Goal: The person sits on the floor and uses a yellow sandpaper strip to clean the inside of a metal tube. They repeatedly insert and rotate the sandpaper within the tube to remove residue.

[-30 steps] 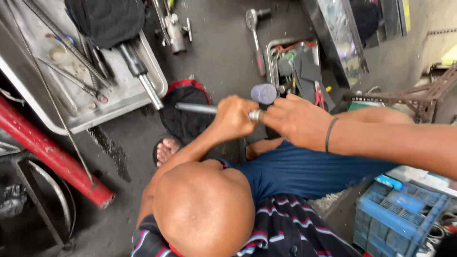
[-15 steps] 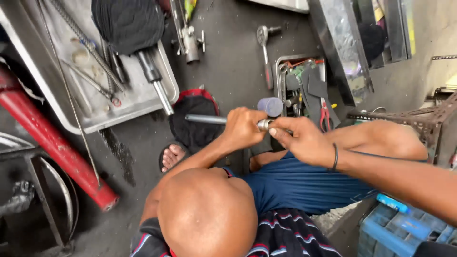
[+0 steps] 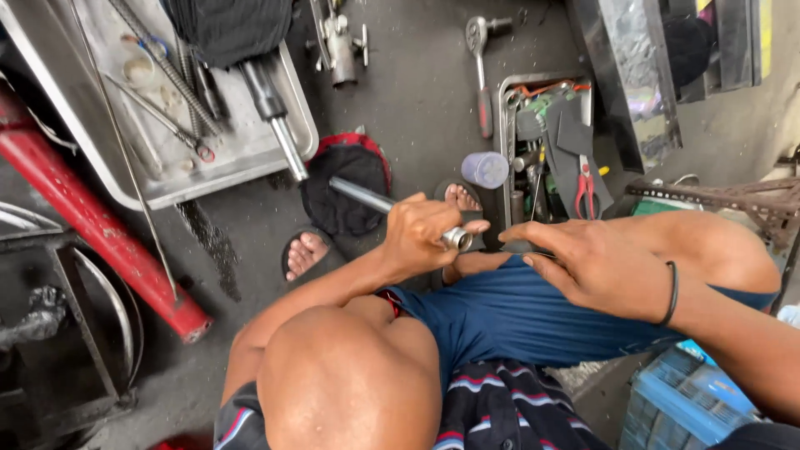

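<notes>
Gripping the metal rod [image 3: 358,193] near its end with closed fingers is the left hand [image 3: 421,233], while the right hand [image 3: 596,267] rests open-fingered at three o'clock.

Just beyond the fingers [image 3: 433,218] sit a lilac plastic cup [image 3: 485,169] and an open toolbox [image 3: 505,125] holding red-handled pliers [image 3: 586,187]. Farther out lies a ratchet wrench [image 3: 482,75]. Well left of the fingers are a steel tray [image 3: 250,158] and a red tube [image 3: 100,242].

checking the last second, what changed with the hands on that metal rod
The right hand let go of the rod's end and pulled back to rest on the blue shorts. The left hand stayed clamped around the metal rod. The purple cup and tool tray stayed put.
</notes>
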